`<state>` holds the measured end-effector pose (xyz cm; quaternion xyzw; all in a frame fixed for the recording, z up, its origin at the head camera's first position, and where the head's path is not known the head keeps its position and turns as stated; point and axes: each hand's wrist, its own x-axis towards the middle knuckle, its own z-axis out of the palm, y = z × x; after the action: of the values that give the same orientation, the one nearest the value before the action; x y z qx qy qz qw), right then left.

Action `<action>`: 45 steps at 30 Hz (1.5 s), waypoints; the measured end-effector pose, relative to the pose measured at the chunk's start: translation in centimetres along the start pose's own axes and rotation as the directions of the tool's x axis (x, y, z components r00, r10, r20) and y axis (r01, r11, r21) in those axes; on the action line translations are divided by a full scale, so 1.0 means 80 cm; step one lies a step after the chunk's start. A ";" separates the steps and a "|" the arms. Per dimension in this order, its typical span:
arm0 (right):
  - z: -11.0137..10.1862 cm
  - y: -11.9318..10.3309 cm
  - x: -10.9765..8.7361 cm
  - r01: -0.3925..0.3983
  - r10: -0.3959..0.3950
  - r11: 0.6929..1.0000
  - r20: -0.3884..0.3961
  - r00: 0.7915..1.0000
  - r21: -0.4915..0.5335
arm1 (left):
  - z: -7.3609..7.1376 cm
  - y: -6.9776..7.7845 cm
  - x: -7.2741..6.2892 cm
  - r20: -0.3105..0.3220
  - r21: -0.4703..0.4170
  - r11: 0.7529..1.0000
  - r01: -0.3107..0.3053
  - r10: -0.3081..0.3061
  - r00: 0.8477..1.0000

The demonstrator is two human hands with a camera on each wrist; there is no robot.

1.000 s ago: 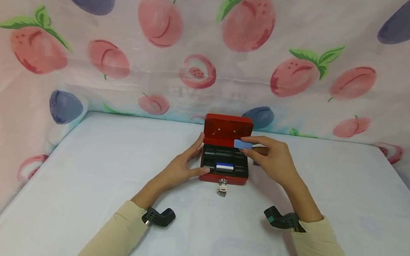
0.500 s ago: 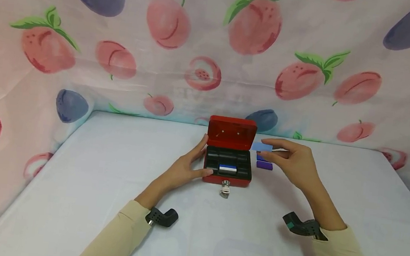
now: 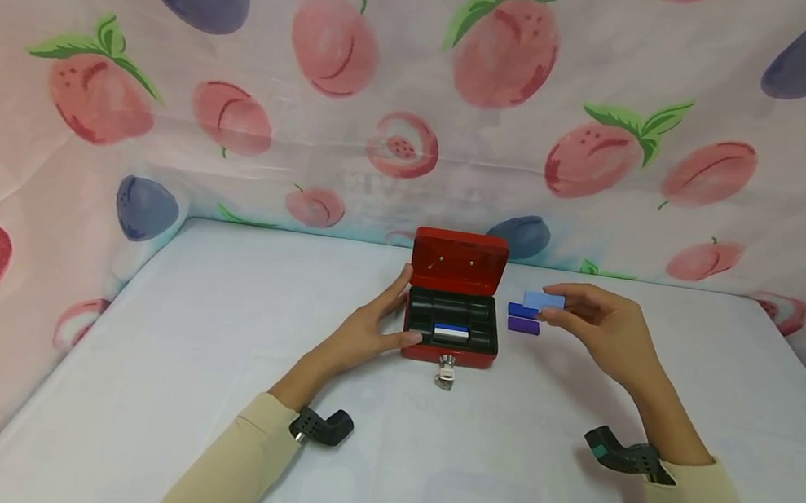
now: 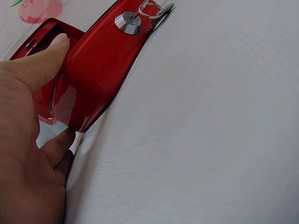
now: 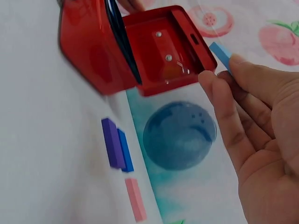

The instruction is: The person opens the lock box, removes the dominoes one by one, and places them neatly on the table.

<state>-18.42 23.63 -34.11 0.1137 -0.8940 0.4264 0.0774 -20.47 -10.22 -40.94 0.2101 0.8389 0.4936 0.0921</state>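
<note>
A red cash box [image 3: 448, 356] stands with its lid [image 3: 458, 261] up, keys [image 3: 445, 377] hanging from its front lock. My left hand [image 3: 367, 331] steadies its left side, thumb over the front rim, straight fingers along the wall toward the lid. A small light blue block [image 3: 542, 300] is pinched between thumb and fingers of my right hand [image 3: 604, 330], above the table right of the box. Below it lie a blue block [image 3: 520, 311] and a purple block [image 3: 524, 326]. Inside the black tray [image 3: 423, 303] sits a blue-and-white bar [image 3: 451, 332].
A pink block [image 5: 135, 199] shows past the purple and blue ones in the right wrist view; the head view does not show it. The white-covered table [image 3: 280, 296] meets a fruit-print cloth [image 3: 409, 55] behind the box.
My right hand has carried the light blue block rightward, from over the box to above the loose blocks, uncovering the purple and blue ones. My left hand stays at the box.
</note>
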 end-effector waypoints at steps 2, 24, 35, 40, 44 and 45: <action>-0.003 0.004 -0.001 -0.024 0.024 1.000 0.006 1.000 -0.018 | -0.001 -0.001 0.001 0.001 0.002 1.000 -0.002 0.002 1.000; -0.010 0.065 0.000 -0.039 0.042 0.993 0.024 0.999 -0.110 | -0.006 0.002 0.006 0.013 -0.002 1.000 0.001 0.000 1.000; -0.005 0.088 0.001 -0.062 0.074 0.985 0.071 0.995 -0.161 | -0.005 0.001 0.007 0.002 -0.001 1.000 -0.002 0.002 1.000; -0.002 0.097 -0.001 -0.070 0.086 0.976 0.070 0.994 -0.208 | -0.004 0.000 0.007 0.002 0.001 1.000 -0.002 0.002 1.000; 0.001 0.101 -0.002 -0.041 0.055 0.970 0.050 0.997 -0.238 | -0.004 -0.002 0.007 -0.003 0.001 1.000 -0.009 0.009 1.000; 0.001 0.101 -0.002 -0.033 0.045 0.969 0.046 0.998 -0.243 | -0.003 -0.003 0.007 -0.004 0.004 1.000 -0.007 0.007 1.000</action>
<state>-20.43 28.50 -40.25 0.0966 -0.9432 0.3124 0.0594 -21.14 -10.28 -40.97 0.2123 0.8392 0.4929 0.0881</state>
